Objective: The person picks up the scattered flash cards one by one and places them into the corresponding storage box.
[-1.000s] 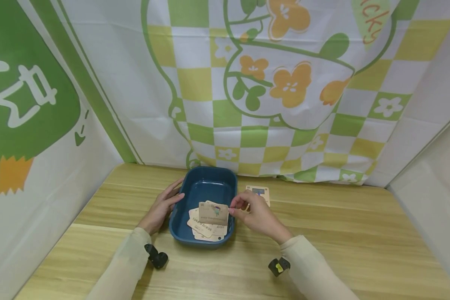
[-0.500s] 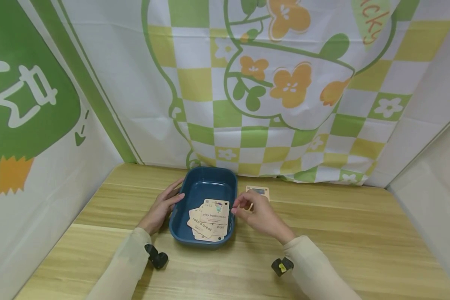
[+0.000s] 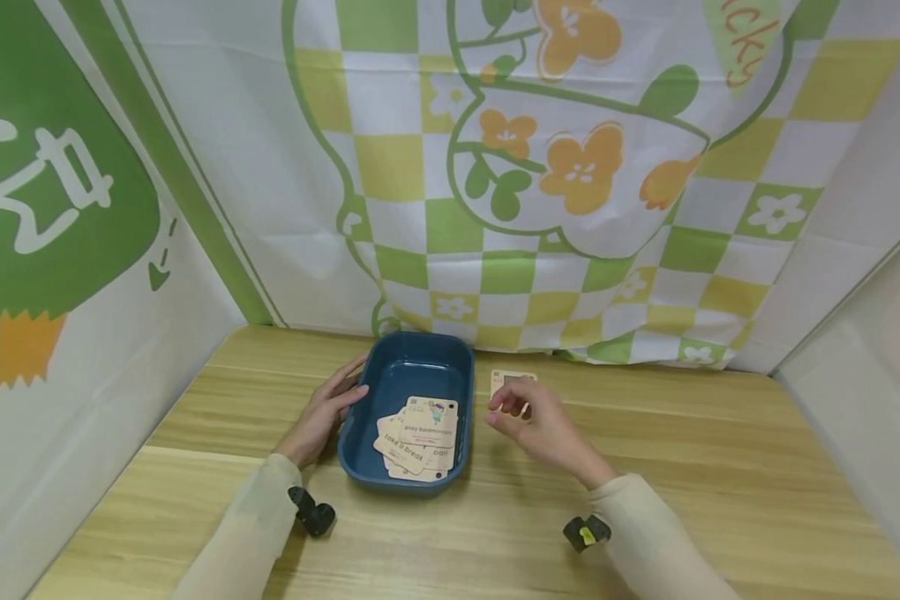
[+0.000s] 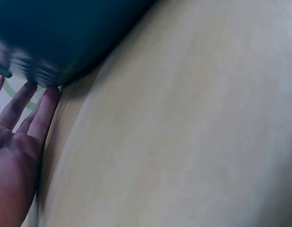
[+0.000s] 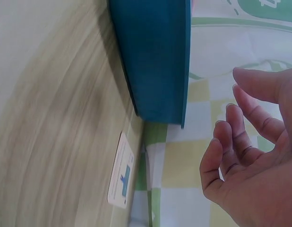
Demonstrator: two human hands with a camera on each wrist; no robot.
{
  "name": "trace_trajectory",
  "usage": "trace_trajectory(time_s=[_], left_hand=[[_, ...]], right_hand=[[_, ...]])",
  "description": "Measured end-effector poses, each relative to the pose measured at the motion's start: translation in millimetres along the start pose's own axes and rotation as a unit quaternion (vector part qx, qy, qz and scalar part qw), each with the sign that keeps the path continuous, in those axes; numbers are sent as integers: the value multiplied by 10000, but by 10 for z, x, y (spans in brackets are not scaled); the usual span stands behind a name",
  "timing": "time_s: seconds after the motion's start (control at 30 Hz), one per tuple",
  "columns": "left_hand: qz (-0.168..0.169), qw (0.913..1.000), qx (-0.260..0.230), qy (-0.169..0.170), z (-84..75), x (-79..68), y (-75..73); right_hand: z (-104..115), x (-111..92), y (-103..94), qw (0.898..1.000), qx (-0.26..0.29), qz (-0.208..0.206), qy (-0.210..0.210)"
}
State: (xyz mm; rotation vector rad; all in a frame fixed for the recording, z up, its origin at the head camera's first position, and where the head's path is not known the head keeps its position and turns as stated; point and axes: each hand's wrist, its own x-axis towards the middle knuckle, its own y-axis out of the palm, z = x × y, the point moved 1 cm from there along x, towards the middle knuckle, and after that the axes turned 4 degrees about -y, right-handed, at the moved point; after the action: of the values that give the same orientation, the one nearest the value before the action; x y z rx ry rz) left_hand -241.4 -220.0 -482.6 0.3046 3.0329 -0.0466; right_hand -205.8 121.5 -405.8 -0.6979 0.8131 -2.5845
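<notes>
A deep blue rectangular tray (image 3: pixel 424 340) sits on the wooden table, with several printed cards lying overlapped inside its near end. On top lies a card reading "play badminton" (image 3: pixel 428 431); a "take a break" card (image 3: pixel 401 446) shows partly beneath it. My left hand (image 3: pixel 326 417) holds the tray's left side, thumb at the rim and fingers against the outer wall. That wall (image 4: pixel 65 42) fills the top left of the left wrist view. Right of the tray, my right hand (image 3: pixel 536 427) hovers with loosely bent fingers, thumb apart from fingertips, nothing between them.
Another card (image 3: pixel 501 382) lies on the table (image 3: pixel 682 467) behind my right hand, partly covered by it. A green and yellow checked cloth (image 3: pixel 510 292) hangs at the table's back edge, and white panels stand at both sides.
The "play badminton" card, tilted at my right fingertips a second ago, now lies flat on the pile. My right hand has let go and moved right, out over the table. The left hand stays.
</notes>
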Motion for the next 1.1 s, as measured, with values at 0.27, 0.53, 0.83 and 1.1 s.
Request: trace_trajectory(time_s=[0.27, 0.53, 0.83, 1.1], left_hand=[[-41, 10000, 49, -71, -31, -11, 4], [-41, 9999, 48, -85, -29, -18, 6], [-52, 9999, 78, -87, -34, -27, 8], [-26, 10000, 11, -78, -36, -30, 18]], right_hand=[[-68, -99, -179, 9999, -44, -125, 68], [-153, -197, -293, 9996, -170, -181, 115], [-209, -198, -329, 9992, -347, -173, 98], [-341, -82, -350, 9983, -473, -104, 327]])
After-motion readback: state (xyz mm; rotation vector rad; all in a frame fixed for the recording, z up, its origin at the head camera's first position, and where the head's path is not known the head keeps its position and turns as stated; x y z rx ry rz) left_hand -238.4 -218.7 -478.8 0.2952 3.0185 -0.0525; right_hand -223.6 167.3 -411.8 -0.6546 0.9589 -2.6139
